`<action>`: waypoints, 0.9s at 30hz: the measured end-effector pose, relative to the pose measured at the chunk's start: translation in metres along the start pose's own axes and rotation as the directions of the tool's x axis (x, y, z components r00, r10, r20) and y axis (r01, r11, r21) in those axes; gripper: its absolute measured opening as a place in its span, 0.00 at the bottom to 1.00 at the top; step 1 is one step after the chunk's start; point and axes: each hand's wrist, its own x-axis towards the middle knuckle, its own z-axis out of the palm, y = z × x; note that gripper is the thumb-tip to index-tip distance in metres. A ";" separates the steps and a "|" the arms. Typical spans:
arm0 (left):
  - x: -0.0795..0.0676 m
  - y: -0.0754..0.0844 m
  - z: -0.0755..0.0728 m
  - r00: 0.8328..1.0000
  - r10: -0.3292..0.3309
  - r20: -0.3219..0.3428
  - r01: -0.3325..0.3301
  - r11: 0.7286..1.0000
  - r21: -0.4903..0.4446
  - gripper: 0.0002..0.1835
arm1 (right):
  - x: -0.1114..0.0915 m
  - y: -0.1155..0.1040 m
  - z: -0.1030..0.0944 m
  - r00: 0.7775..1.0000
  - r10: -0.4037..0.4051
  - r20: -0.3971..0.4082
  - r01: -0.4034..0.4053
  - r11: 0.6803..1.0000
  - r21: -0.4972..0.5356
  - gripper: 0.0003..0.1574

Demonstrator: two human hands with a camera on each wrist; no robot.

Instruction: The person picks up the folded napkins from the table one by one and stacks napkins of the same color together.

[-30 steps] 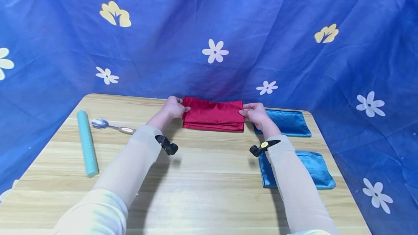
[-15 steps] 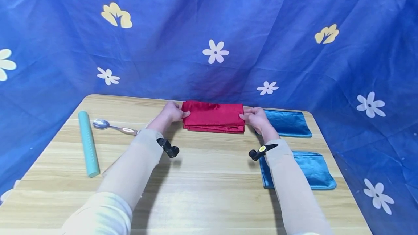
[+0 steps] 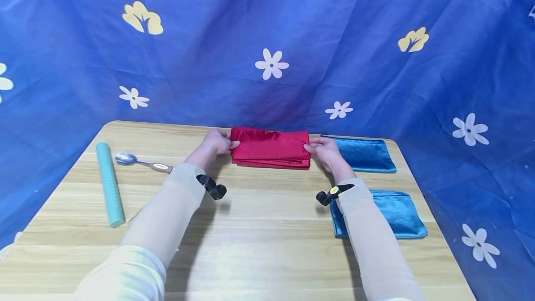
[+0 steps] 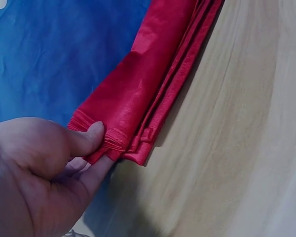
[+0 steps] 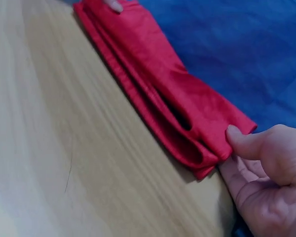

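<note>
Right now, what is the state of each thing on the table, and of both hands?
Red cloth: folded in layers
Left hand: pinching the red cloth's left end
Right hand: pinching its right end
Far blue cloth: lying flat, partly hidden
Near blue cloth: lying flat, partly hidden
Spoon: lying down
Green rod: lying down

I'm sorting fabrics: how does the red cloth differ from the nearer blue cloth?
The red cloth is crimson, the nearer blue cloth bright blue. The left hand and right hand pinch the red cloth's ends; the nearer blue cloth lies unheld on the table, partly behind the right forearm. Both are shiny and roughly rectangular.
</note>
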 end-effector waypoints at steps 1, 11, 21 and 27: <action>-0.001 0.001 -0.002 1.000 0.015 -0.010 -0.015 1.000 0.015 0.23 | 0.000 -0.001 0.000 1.000 0.000 0.005 0.000 1.000 0.001 0.27; -0.004 0.002 -0.012 0.997 0.052 -0.060 -0.052 0.999 0.005 0.17 | -0.004 -0.010 -0.005 0.999 -0.044 -0.001 0.044 0.997 -0.064 0.21; -0.020 0.008 -0.021 0.996 0.075 -0.051 -0.085 0.964 -0.252 0.19 | -0.018 -0.018 -0.012 0.995 -0.095 0.019 0.095 0.995 -0.030 0.24; -0.034 0.010 -0.031 0.985 0.158 -0.074 -0.169 0.968 -0.183 0.20 | -0.030 -0.025 -0.019 0.993 -0.116 0.037 0.116 0.993 -0.001 0.24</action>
